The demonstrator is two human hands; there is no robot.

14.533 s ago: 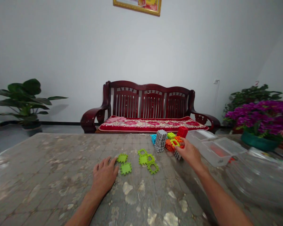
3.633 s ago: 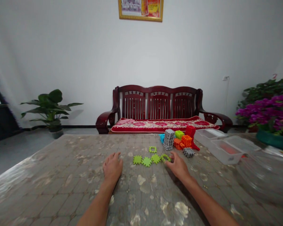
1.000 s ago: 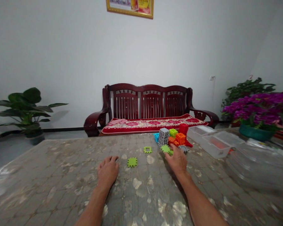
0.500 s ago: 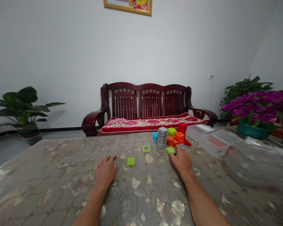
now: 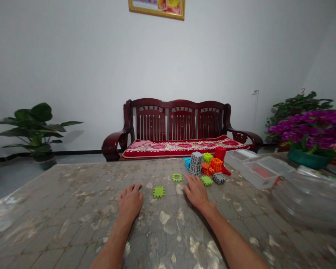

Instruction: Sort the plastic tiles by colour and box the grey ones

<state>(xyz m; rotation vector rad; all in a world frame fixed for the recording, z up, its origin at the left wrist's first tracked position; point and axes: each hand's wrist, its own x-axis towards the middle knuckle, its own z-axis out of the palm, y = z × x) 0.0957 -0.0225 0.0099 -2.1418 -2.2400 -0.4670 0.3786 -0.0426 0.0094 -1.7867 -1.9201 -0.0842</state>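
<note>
My left hand [image 5: 130, 201] rests on the table with its fingers loosely stretched and nothing in them. Just right of it lies a solid green toothed square tile [image 5: 158, 192]. My right hand [image 5: 196, 191] is over the table, thumb and fingers apart, with no piece visible in it. Near its fingertips, on their left, is a green hollow square frame piece [image 5: 173, 179]. To its right sit a low green stack of tiles [image 5: 206, 181] and a low grey stack [image 5: 219, 178]. A tall grey stack [image 5: 196, 163] stands behind the fingers.
Orange tiles [image 5: 216, 165], red tiles [image 5: 220, 153], and blue tiles [image 5: 187, 163] cluster around the tall grey stack. Clear plastic boxes [image 5: 259, 175] and a large clear container [image 5: 308, 198] occupy the right side, before a purple flower pot [image 5: 308, 157]. A wooden bench [image 5: 182, 119] stands beyond the table.
My right hand has moved left from the low green stack toward the green frame piece, uncovering the low grey stack. My left hand stays beside the solid green tile. The view has shifted slightly.
</note>
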